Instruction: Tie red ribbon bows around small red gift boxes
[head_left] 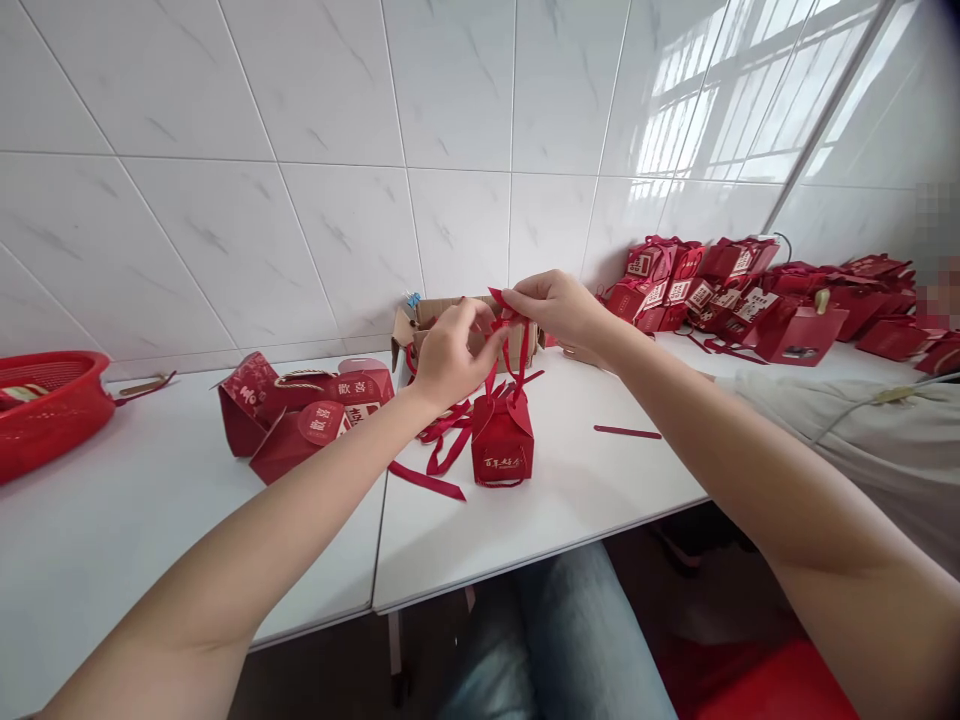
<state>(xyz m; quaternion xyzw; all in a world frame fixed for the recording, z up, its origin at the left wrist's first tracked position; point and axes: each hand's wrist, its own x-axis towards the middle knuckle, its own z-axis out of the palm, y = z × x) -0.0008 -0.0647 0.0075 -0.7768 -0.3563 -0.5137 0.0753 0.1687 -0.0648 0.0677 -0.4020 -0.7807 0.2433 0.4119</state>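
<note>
A small red gift box [501, 440] stands upright on the white table, with gold lettering on its front. Red ribbon [491, 378] runs up from the top of the box to both my hands. My left hand [459, 350] pinches the ribbon above the box. Close beside it, my right hand [551, 305] is closed on the ribbon too, and a pointed ribbon end sticks out past its fingertips. Where the ribbon crosses between the fingers is partly hidden.
Loose red ribbons [427, 484] lie left of the box, and one short strip [628, 432] lies to its right. Behind my hands is an open cardboard box [405, 332]. Several red boxes [304, 420] stand left, with more piled [739, 290] at right. A red basket [56, 420] sits far left.
</note>
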